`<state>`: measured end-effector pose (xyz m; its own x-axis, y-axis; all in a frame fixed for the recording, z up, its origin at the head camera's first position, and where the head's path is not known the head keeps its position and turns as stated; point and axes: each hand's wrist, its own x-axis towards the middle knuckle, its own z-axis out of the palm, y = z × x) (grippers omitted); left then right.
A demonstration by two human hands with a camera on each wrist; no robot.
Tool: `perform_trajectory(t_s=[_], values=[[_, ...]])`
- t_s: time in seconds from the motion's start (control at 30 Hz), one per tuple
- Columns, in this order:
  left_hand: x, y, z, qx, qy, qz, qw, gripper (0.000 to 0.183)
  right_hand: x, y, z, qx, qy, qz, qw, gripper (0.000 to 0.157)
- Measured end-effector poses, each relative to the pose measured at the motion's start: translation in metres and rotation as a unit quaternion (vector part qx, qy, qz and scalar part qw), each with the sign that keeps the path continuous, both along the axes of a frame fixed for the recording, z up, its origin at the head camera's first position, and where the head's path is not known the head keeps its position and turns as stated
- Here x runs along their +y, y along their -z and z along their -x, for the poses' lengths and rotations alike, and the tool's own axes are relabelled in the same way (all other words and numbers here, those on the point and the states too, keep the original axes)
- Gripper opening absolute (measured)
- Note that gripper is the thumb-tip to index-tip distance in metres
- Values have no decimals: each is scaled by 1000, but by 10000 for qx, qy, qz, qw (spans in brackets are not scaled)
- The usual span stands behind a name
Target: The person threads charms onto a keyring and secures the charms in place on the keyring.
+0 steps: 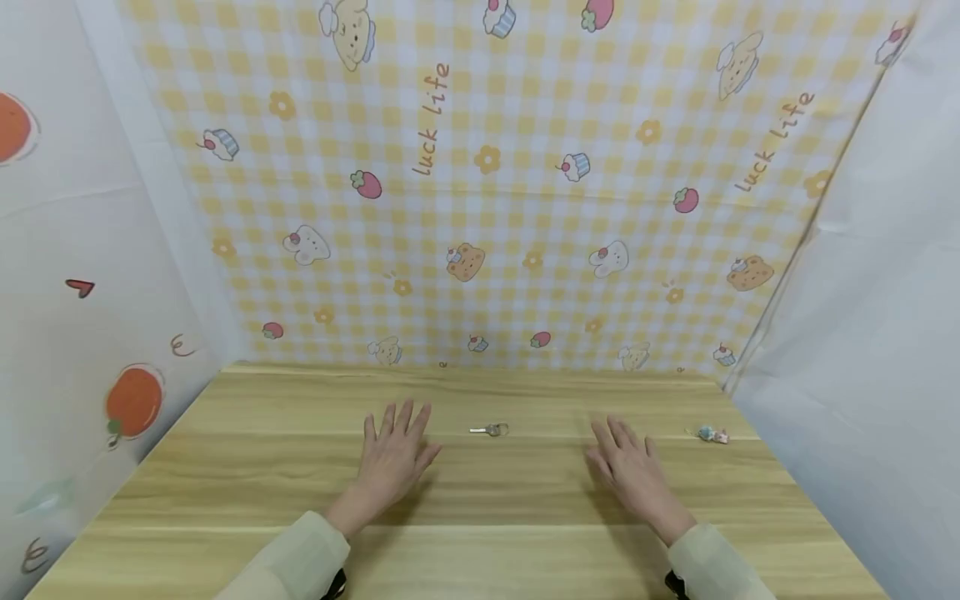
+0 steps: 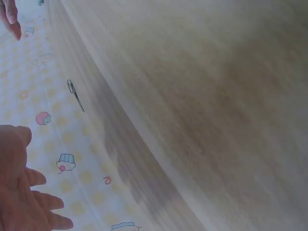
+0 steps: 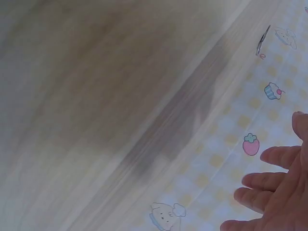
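A small metal key (image 1: pixel 489 430) with a ring (image 1: pixel 503 429) through its head lies flat on the wooden table, between the two hands. To its left, my left hand (image 1: pixel 394 460) hovers palm down over the table, fingers spread and holding nothing. My right hand (image 1: pixel 632 473) is on the other side, also palm down with extended fingers and nothing in its grasp. Right of that hand lies a little blue and pink charm (image 1: pixel 713 434). Both wrist views show the key too, beyond the left hand (image 2: pixel 24 192) and beyond the right hand (image 3: pixel 279 187).
The wood-grain table (image 1: pixel 487 558) ends at a yellow checked cloth (image 1: pixel 510 217) hanging behind it. White cloth with orange fruit prints (image 1: pixel 135 402) hangs along the left side, and plain white cloth (image 1: pixel 862 350) along the right.
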<state>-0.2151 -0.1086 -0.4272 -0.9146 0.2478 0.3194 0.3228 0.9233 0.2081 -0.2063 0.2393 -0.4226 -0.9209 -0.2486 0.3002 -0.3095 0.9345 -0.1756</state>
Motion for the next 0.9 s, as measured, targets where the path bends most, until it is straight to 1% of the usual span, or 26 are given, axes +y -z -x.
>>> perform_trajectory(t_s=[0.07, 0.13, 0.27, 0.33, 0.43, 0.53, 0.67, 0.77, 0.9], values=[[1, 1, 1, -79, 26, -105, 9999, 58, 3, 2, 0, 111, -5, 18, 9999, 46], [2, 1, 2, -128, 67, -290, 9995, 56, 7, 5, 1, 352, -25, 48, 9994, 41], [5, 0, 6, -351, 127, -893, 9953, 52, 21, 8, 6, 924, -116, 82, 9956, 33], [5, 0, 9, -472, 132, -1104, 9927, 50, 31, 8, 8, 1057, -123, 146, 9942, 30], [7, 0, 12, -584, 105, -1274, 9901, 48, 49, 7, 9, 966, -64, 308, 9948, 25], [9, 1, 16, -510, 121, -1346, 9895, 43, 70, 4, 10, 779, 86, 436, 9960, 22], [16, 3, 22, -546, 134, -1535, 9866, 38, 100, 3, 15, 862, 265, 445, 9949, 17], [22, 4, 28, -698, 141, -1681, 9832, 36, 119, 3, 18, 899, 435, 560, 9934, 14], [29, 5, 36, -860, 161, -1804, 9797, 35, 138, 3, 23, 748, 693, 676, 9925, 12]])
